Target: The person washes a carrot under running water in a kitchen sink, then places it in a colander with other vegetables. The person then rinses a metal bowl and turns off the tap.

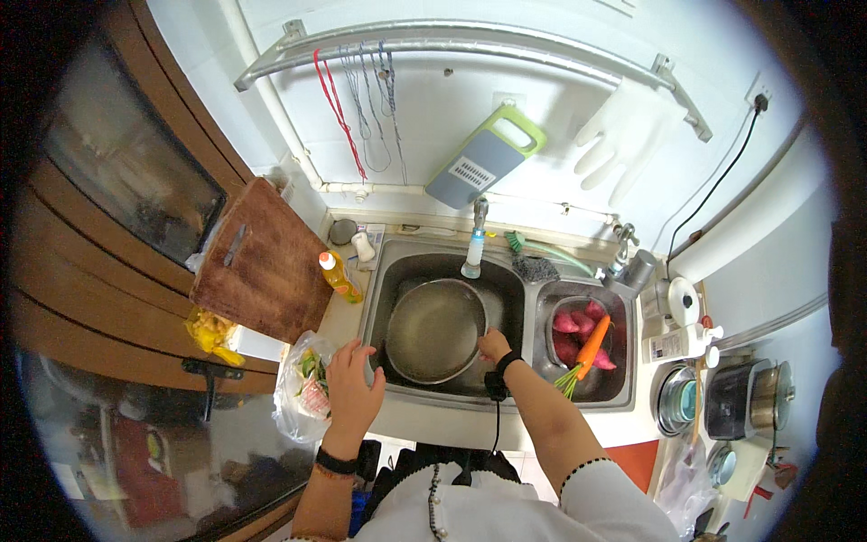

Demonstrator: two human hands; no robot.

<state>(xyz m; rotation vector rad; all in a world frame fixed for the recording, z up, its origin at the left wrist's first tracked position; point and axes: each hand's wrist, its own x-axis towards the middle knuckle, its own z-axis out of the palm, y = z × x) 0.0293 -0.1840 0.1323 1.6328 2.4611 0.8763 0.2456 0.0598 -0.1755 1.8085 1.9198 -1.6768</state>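
A wide round metal pan (437,332) sits in the left basin of a double sink, and what looks like cloudy water lies in it. At the pan's right rim is my right hand (494,345), its fingers curled against the edge; whether they grip it is hard to tell. My left hand (354,379) hovers with spread fingers near the sink's front left corner, beside a clear plastic bag (298,413) of food. Above the pan stands the faucet (475,244). The right basin holds a bowl of red-skinned sweet potatoes (567,322) and a carrot (594,344) with green stems.
A wooden cutting board (264,264) leans at the left, beside a yellow dish soap bottle (341,278). Behind the sink lie a green-handled brush (515,240) and a dark scouring pad (535,268). White pump bottles (677,344) and stacked bowls (677,400) stand at the right.
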